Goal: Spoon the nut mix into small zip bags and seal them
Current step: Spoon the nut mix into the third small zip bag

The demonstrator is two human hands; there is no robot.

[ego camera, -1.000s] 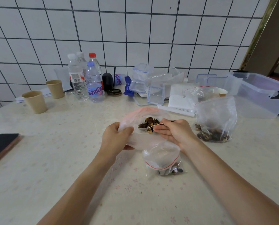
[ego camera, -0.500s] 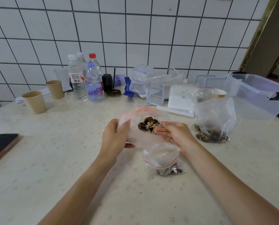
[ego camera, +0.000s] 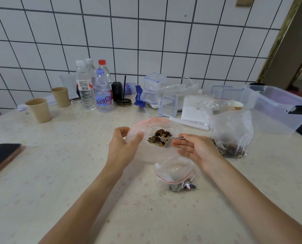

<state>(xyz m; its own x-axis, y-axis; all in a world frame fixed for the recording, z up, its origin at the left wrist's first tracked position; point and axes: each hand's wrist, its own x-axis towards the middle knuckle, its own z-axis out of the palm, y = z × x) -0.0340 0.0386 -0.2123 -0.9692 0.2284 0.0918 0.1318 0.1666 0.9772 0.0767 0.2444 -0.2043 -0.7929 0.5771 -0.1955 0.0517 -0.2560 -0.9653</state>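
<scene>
table (ego camera: 41, 173): spoon (ego camera: 171, 140) heaped over bag (ego camera: 146, 136).

The left hand (ego camera: 124, 148) pinches the rim of a clear zip bag (ego camera: 152, 136), while the right hand (ego camera: 196, 149) holds a spoon (ego camera: 172, 140) heaped with nut mix (ego camera: 159, 137) at its mouth. A small filled bag (ego camera: 177, 175) lies just below on the table (ego camera: 58, 173).

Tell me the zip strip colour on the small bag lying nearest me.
Red, on the small clear plastic bag; head view.
</scene>
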